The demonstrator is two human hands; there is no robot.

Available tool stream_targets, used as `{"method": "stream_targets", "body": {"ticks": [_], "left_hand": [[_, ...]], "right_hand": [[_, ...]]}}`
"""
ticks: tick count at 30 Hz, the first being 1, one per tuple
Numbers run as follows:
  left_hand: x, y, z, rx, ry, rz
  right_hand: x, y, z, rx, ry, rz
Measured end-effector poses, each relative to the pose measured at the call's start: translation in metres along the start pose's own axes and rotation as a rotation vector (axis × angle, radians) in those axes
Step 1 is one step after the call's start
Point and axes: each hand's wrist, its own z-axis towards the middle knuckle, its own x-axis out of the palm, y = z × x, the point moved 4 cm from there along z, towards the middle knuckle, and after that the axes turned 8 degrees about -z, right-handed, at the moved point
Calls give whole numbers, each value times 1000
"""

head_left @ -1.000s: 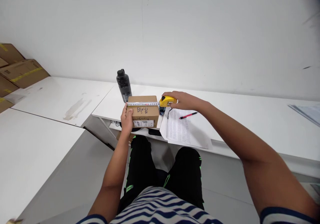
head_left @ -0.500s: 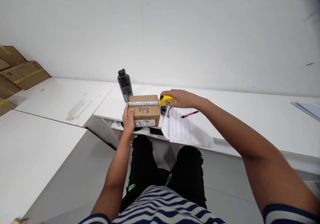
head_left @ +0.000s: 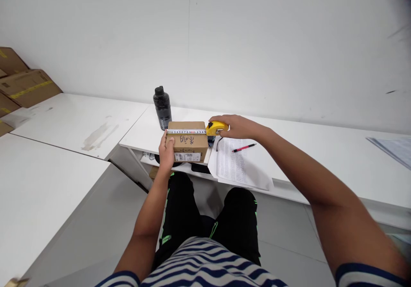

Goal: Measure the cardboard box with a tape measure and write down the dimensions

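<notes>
Cardboard box: the brown rectangular cardboard box (head_left: 192, 143), with black handwriting and a white printed label, is at the front edge of the long white desk (head_left: 308, 150); whether it rests there or is held slightly above is hard to tell.
Left hand: the left hand (head_left: 166, 153) grasps the box's left end, thumb on the near face.
Right hand: the right hand (head_left: 236, 126) grips the yellow tape measure case (head_left: 217, 128) at the box's right end.
Tape blade: the white metal blade with black numerals (head_left: 186, 131) runs straight across the box, from left hand to case.
Behind the box: a dark grey plastic bottle (head_left: 162, 110) stands upright.
Right of the box: a red-and-black pen (head_left: 244, 148) lies on printed white sheets (head_left: 234, 167).
</notes>
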Motion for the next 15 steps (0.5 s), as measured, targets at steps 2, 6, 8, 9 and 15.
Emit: {"method": "stream_targets", "body": {"ticks": [2,6,8,9,15], "left_hand": [[1,-1,0,7,3,2],[4,-1,-2,13,-3,-4],[6,-3,-3,22,-13,-2],[6,-3,-4,22,-15,-1],[8,1,-5,18,10,8]], "right_hand": [[-3,1,0,2,-1,-1],[-10,13,12,-12,-11,0],[-10,24,26,-49,-14,-4],[-9,32,35,-74,-10,-3],[11,84,88,-231,-25,27]]}}
